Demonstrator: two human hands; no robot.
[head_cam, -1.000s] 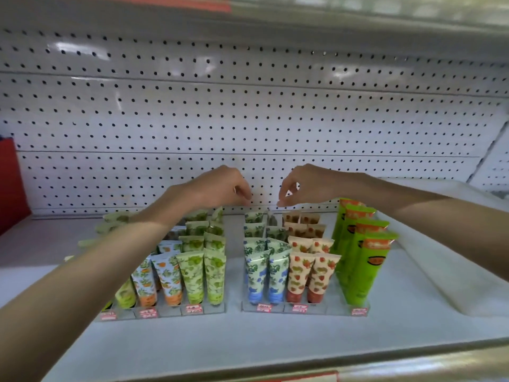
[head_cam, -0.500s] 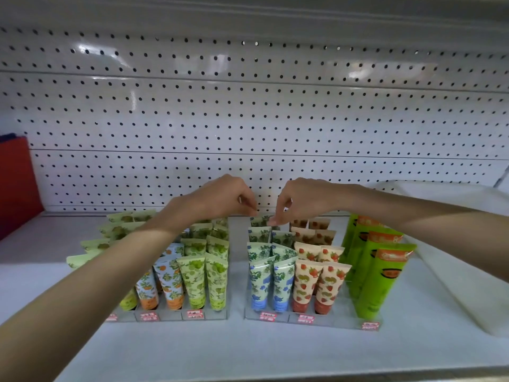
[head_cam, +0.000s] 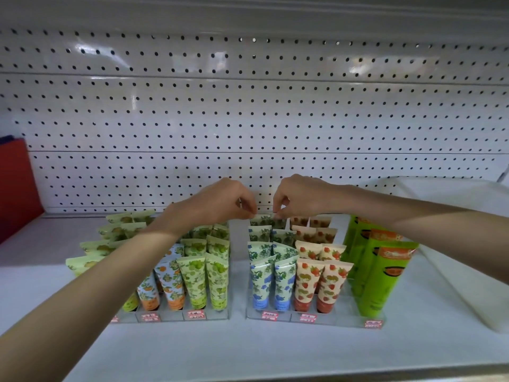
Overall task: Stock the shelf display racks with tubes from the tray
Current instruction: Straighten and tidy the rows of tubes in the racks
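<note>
Nearly done: racks [head_cam: 316,320] look full; your left hand [head_cam: 220,201] and right hand [head_cam: 301,197] pinch rear-edge blue-flowered tubes [head_cam: 260,220], not yet released.

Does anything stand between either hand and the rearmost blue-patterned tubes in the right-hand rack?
Nothing visible does. The left hand and right hand are at the back-row tubes, and their fingers seem to pinch the top edges from above. The front rows stand nearer the camera, not in between.

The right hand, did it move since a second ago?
Yes. The right hand came down toward the rack: its fingertips now pinch the top of a back tube.
</note>
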